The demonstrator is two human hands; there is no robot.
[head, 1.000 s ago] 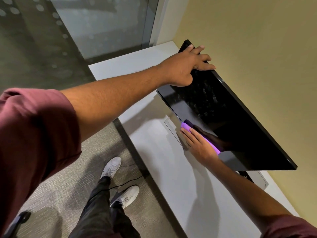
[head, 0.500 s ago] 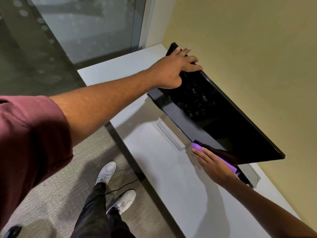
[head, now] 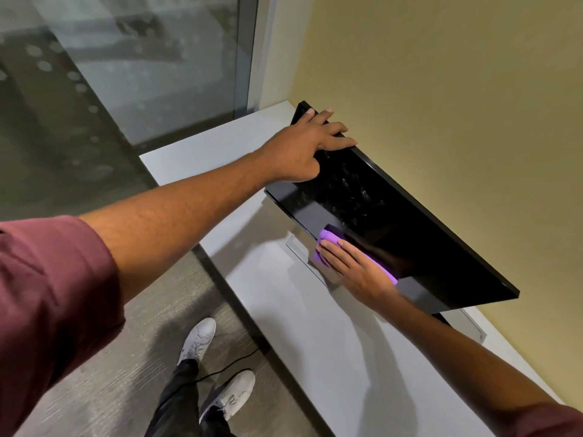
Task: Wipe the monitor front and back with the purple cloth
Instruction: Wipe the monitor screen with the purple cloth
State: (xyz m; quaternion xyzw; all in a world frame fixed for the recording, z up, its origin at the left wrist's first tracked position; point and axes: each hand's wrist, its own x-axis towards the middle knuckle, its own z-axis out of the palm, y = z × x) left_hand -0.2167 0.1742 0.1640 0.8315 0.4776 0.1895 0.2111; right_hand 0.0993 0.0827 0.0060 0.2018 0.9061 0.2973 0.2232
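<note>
A black monitor [head: 394,222] stands on a white desk [head: 315,342], its dark screen facing me and smeared with fingerprints near the top left. My left hand [head: 303,149] grips the monitor's top left corner, fingers curled over the upper edge. My right hand [head: 353,269] presses a folded purple cloth [head: 328,239] flat against the lower edge of the screen, left of its middle. The cloth shows beyond my fingertips and along the side of my hand. The monitor's back is hidden.
The monitor's grey stand base [head: 303,253] lies on the desk under the screen. A yellow wall [head: 441,89] is right behind the monitor. A glass partition [head: 126,74] stands at the left. My shoes [head: 217,370] and a black cable [head: 227,370] are on the carpet.
My right hand has slid the purple cloth leftward along the screen's bottom edge, back from the right part. My left hand still holds the top left corner.
</note>
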